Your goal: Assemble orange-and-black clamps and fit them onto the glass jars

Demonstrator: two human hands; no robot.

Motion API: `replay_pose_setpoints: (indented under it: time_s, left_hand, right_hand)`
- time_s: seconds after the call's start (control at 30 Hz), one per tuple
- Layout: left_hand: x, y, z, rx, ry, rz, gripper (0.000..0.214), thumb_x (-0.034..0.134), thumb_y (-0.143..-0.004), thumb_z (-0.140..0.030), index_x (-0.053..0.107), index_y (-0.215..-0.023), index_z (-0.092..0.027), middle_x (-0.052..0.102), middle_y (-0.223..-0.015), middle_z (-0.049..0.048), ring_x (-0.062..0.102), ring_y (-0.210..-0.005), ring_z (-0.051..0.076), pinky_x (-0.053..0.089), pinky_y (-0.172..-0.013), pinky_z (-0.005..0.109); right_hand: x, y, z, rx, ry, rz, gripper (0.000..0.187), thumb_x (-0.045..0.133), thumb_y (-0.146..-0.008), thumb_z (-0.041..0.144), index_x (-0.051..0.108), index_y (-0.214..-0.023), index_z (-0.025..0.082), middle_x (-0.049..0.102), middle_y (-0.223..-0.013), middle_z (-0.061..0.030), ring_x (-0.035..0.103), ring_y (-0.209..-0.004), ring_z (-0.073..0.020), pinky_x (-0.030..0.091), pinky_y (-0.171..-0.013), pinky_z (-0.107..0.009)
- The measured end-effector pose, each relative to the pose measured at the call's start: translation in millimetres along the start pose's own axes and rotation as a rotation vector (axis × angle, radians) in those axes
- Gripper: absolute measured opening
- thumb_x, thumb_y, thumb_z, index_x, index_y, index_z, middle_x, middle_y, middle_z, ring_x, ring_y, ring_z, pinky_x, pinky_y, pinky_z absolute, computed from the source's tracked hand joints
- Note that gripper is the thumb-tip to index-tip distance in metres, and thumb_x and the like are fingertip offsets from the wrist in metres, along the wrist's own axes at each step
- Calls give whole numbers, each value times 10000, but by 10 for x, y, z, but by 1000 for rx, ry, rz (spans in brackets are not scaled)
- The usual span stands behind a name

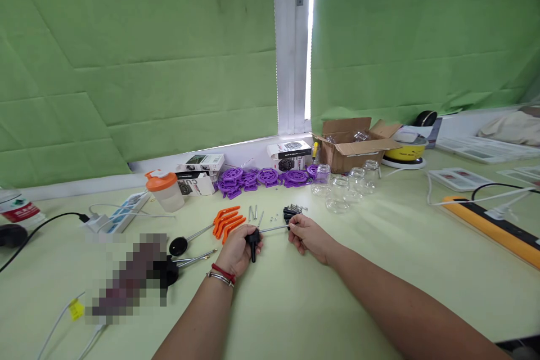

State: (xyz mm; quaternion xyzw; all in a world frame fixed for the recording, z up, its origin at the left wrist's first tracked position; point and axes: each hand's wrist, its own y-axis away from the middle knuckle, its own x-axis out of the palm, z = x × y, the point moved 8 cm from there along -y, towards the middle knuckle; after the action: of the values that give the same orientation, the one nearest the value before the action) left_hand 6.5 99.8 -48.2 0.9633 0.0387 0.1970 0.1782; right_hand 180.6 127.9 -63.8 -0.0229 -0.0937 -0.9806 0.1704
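Observation:
My left hand (238, 248) is closed round the black T-handle of a driver tool (253, 240) whose thin metal shaft runs to the right. My right hand (306, 235) pinches the far tip of that shaft, close to a small black bit holder (292, 211) lying on the pale green table (379, 270). A red band and a metal bangle sit on my left wrist. Several orange plastic pieces (226, 221) lie just left of my left hand. A few small metal screws and pins (255, 212) lie between the orange pieces and the bit holder.
Two more black-handled tools (179, 246) lie to the left. Purple plastic discs (259, 177), small boxes, an orange-lidded shaker (165, 189), glass jars (343, 185) and an open cardboard box (352, 143) line the back. A power strip (120, 215) lies left, a yellow-black bar (493, 225) right.

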Motion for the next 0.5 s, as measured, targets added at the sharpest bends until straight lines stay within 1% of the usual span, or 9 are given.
replay_pose_setpoints:
  time_s: [0.17, 0.33, 0.5]
  left_hand:
    - [6, 7, -5, 2, 0, -1, 24, 484, -741, -147, 498, -760, -150, 592, -588, 45, 567, -466, 142, 395, -411, 220]
    - [5, 0, -1, 6, -1, 11, 23, 494, -732, -148, 502, -754, -150, 592, -588, 45, 570, -466, 144, 400, -409, 220]
    - [-4, -11, 6, 9, 1, 22, 22, 493, -729, -151, 503, -750, -150, 595, -587, 45, 570, -466, 145, 401, -407, 221]
  right_hand:
    - [1, 4, 6, 3, 16, -8, 165, 455, -847, 367, 411, -809, 212, 555, -606, 44, 404, -365, -57, 309, -325, -178]
    - [-11, -19, -25, 0, 34, -17, 249, 457, -848, 421, 423, -741, 199, 556, -610, 31, 406, -368, -53, 325, -328, -181]
    - [-7, -6, -3, -3, 39, -20, 286, 433, -867, 419, 435, -699, 188, 549, -612, 15, 410, -374, -55, 327, -330, -187]
